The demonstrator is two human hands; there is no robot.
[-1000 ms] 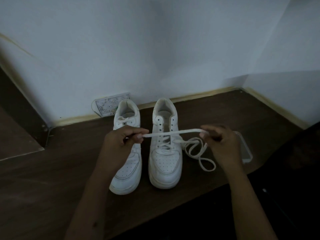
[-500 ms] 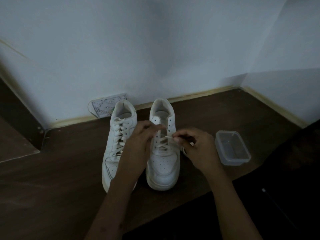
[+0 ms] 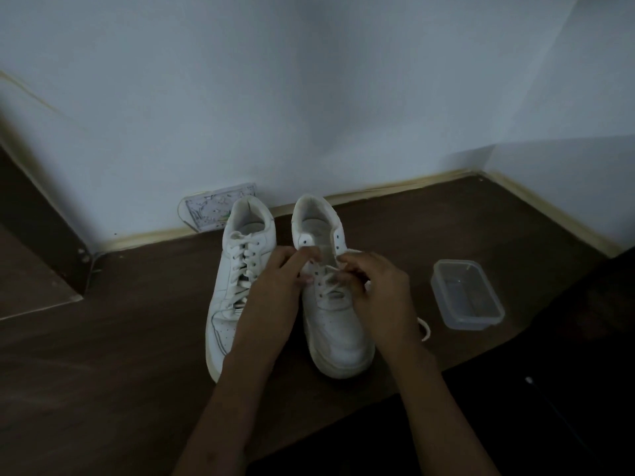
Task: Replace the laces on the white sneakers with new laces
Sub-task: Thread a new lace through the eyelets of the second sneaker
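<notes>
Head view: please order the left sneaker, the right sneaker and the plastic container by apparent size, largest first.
1-2. Left sneaker and right sneaker: look alike, and hands cover part of both.
3. Plastic container: clearly smallest.

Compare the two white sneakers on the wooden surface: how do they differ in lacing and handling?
The left sneaker is laced up nearly to its collar; the right sneaker is laced only partway, its top eyelets bare. No hand works the left sneaker, though the left hand overlaps it; both that hand and the right hand pinch lace over the right sneaker. Both are white, upright, toes toward the person.
</notes>
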